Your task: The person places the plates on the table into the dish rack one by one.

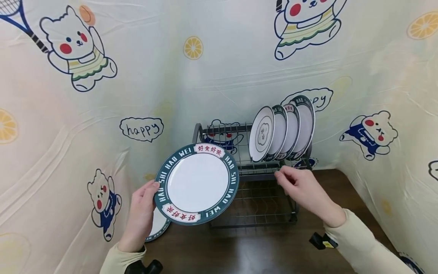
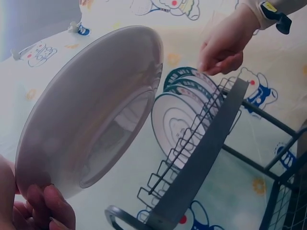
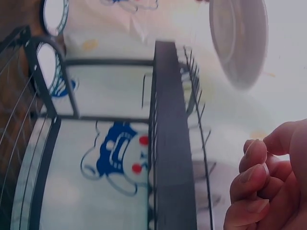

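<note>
A white plate (image 1: 198,182) with a dark green lettered rim is gripped at its left edge by my left hand (image 1: 142,213). It is held up, tilted, in front of the dish rack's left part. In the left wrist view the plate's pale underside (image 2: 91,110) is seen, with fingertips (image 2: 50,203) at its edge. My right hand (image 1: 302,186) hovers by the rack's front right, fingers loosely curled and holding nothing. Several similar plates (image 1: 261,133) stand on edge in the right part of the dark wire dish rack (image 1: 253,177).
Another green-rimmed plate (image 1: 159,226) lies on the brown wooden table (image 1: 253,247), partly hidden behind the held plate and left hand. The rack's lower wire tier (image 1: 260,205) sits below the upper one. A patterned sheet (image 1: 219,57) hangs behind and at both sides.
</note>
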Demonstrator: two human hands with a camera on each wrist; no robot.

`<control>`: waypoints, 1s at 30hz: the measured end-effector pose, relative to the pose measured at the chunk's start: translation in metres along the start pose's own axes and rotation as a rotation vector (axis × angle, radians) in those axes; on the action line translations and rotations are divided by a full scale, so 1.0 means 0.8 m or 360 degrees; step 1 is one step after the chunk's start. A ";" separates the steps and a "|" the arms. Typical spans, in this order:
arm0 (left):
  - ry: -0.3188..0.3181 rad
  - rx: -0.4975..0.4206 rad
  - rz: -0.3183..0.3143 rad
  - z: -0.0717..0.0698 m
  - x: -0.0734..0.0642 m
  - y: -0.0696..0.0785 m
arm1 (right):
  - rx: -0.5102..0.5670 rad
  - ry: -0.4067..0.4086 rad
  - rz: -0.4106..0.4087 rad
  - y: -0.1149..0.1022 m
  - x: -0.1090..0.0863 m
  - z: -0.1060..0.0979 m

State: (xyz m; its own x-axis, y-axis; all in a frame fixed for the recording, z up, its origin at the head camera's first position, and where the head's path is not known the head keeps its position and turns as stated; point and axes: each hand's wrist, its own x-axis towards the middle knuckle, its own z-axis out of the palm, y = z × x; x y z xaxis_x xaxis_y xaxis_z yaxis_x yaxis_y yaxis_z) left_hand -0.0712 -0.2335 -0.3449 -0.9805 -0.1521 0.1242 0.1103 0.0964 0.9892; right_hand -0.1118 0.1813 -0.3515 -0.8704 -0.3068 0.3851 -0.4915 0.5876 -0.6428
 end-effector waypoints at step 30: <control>-0.0160 0.0064 -0.0021 0.057 0.003 -0.002 | 0.0572 -0.0235 0.0144 -0.046 0.016 0.023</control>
State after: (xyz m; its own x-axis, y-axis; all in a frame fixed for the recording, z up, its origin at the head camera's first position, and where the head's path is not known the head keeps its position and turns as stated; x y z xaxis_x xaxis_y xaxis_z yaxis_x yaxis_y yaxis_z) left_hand -0.0812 -0.1891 -0.3497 -0.9934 -0.0547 0.1005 0.0924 0.1349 0.9865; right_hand -0.1049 0.1420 -0.3351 -0.8927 -0.3855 0.2336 -0.3685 0.3256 -0.8707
